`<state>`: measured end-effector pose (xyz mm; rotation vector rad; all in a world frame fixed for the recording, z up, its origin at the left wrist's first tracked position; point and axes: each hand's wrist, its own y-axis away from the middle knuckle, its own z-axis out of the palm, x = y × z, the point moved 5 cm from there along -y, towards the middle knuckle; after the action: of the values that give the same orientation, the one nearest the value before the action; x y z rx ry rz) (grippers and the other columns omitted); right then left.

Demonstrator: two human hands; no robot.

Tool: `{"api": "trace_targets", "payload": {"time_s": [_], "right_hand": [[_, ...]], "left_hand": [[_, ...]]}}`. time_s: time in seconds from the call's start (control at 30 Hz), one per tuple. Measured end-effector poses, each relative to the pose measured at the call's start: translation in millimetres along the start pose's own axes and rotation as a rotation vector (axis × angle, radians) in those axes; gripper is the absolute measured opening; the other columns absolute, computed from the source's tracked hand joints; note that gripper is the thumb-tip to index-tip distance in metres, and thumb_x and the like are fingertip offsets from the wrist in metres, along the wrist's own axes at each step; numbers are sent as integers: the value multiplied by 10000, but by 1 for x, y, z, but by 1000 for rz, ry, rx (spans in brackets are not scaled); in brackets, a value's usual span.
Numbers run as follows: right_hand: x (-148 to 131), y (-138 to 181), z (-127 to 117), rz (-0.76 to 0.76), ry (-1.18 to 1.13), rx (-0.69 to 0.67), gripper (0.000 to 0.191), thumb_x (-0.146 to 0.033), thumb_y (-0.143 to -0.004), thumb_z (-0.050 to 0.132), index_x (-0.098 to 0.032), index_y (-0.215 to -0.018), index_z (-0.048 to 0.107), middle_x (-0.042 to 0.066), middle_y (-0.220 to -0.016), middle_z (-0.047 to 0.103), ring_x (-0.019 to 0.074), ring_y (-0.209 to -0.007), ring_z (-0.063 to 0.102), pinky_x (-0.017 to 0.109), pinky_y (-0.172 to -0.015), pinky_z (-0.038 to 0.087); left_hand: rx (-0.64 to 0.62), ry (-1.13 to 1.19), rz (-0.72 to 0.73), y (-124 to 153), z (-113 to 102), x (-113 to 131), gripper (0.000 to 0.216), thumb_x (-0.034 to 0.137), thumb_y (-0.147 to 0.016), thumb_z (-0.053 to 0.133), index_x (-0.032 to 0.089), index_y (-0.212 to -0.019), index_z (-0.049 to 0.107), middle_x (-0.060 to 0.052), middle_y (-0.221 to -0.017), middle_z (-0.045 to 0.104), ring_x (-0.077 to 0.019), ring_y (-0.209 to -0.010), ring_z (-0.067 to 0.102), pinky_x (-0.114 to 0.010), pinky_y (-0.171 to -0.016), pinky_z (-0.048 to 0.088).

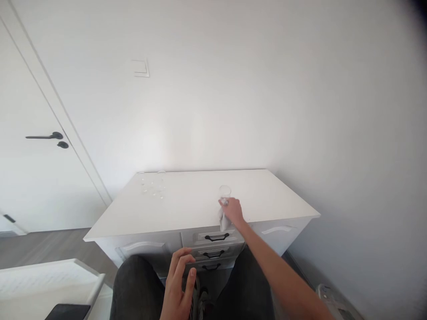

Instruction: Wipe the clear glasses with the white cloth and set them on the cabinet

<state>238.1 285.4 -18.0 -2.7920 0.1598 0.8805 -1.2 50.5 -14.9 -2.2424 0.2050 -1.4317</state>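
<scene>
Knees in dark trousers (140,289) nearest; left hand (178,284) hovers open, empty, fingers spread, above them; beyond, drawer handles (216,238); right hand (231,211) closed on white cloth (224,221) at dresser top (173,209) front edge, just before clear glass (225,192); looks mid-wipe; next prob needs moving glass or wiping w/ care around it; droplets (153,189) far left

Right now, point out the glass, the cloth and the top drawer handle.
glass (225,192): head view, on its clear wall above the fingers.
cloth (223,221): head view, on the fold hanging below the right hand.
top drawer handle (216,238): head view, mid-bar.
</scene>
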Motion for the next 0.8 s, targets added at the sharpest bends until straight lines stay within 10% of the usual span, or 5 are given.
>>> {"api": "trace_targets", "payload": {"time_s": [0.17,0.37,0.6,0.8], "right_hand": [[25,-100,15,134,27,-62,279,-408,-1007,667,-161,-1135,696,79,-1160,717,216,-1020,701,423,-911,592],[40,-139,38,198,37,-66,334,-416,-1013,657,-172,-1240,665,98,-1258,683,235,-1077,688,447,-928,594],[40,-135,49,98,66,-24,355,-420,-1009,659,-177,-1267,655,95,-1260,686,236,-1082,687,448,-935,586],[57,-76,48,-17,192,6,290,-412,-1019,629,-166,-1170,656,66,-1114,687,213,-976,674,417,-876,574]], "left_hand": [[-5,30,-95,9,-21,-23,318,441,-1046,481,240,-908,685,-113,-1156,635,-266,-1107,642,-347,-942,498],[-3,44,-110,10,-31,-43,349,454,-1048,472,241,-875,688,-95,-1079,630,-245,-1006,650,-318,-888,493],[-82,80,-139,-10,-34,-61,255,433,-1015,557,249,-920,707,-77,-1019,654,-257,-991,635,-339,-896,484],[166,362,-357,-72,-47,-123,296,500,-859,777,216,-908,706,-13,-739,658,-209,-747,605,-316,-761,480]]}}
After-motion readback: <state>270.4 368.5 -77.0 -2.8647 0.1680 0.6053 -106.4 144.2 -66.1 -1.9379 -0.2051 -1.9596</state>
